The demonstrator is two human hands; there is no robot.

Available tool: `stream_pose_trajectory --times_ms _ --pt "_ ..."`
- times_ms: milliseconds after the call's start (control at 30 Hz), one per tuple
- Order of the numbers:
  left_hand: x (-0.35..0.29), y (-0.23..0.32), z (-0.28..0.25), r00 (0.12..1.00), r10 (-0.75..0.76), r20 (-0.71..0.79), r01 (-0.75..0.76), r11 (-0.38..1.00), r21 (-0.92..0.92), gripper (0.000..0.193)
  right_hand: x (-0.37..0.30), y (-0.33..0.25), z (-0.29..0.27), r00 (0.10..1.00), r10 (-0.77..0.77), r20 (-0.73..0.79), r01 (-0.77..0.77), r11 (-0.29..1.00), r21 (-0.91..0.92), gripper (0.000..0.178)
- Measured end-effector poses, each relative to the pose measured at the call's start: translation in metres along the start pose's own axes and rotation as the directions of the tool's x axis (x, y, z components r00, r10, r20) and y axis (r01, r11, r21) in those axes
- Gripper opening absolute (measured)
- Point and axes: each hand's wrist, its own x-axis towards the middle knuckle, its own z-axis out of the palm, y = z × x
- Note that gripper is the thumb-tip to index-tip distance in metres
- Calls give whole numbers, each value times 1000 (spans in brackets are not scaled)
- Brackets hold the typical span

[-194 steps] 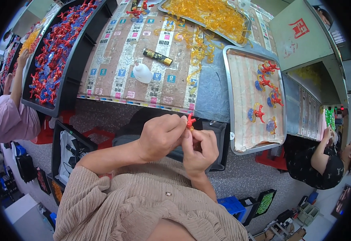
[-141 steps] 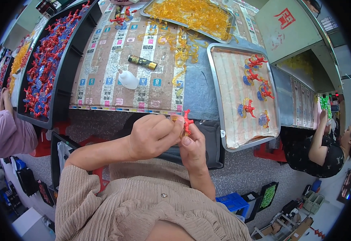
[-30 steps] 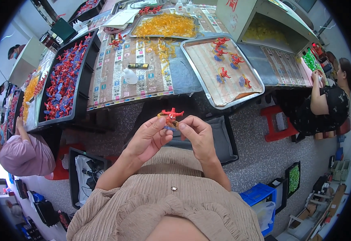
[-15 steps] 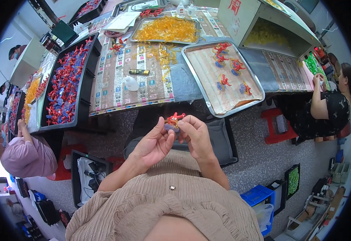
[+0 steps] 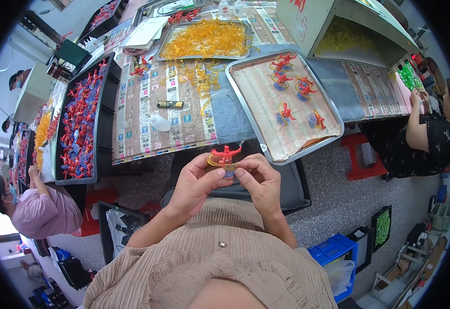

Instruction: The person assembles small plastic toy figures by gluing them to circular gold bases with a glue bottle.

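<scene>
Between my two hands, in front of the table's edge, is a small toy figure [image 5: 226,154] with a red body, a yellow translucent band around it and a bluish-purple base. My left hand [image 5: 196,183] pinches its left side, thumb toward the base. My right hand [image 5: 260,180] grips the right side with thumb and fingers. The figure stands upright with its red arms spread. Just beyond, a metal tray [image 5: 245,110] lined with pale paper holds several similar red, yellow and purple figures [image 5: 285,112].
At left stands a black crate [image 5: 101,118] full of red and purple figures. A tray of yellow pieces [image 5: 207,40] lies farther back, near a white squeeze bottle [image 5: 160,122] and a dark cylinder [image 5: 170,104]. People sit at both sides; a blue crate [image 5: 333,250] is on the floor.
The figure has turned upright to face me, and both hands have shifted their grip around its base and band. My view has moved slightly.
</scene>
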Motion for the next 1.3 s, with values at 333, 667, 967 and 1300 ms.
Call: stream_pose_trajectory --times_ms 333,667,967,1300 --pt "18 7 8 999 4 42 -10 988 155 25 5 3 -10 999 -13 -45 14 1000 13 13" --pt "30 9 8 987 158 -33 -140 942 305 20 29 1 -13 996 33 89 -34 999 10 13" --pt "38 0 20 998 59 38 -69 920 385 17 22 -4 -34 998 58 31 -56 997 -50 15" --pt "35 -19 34 973 -161 166 91 927 364 36 35 -18 -88 892 -428 -146 215 686 -695 10"
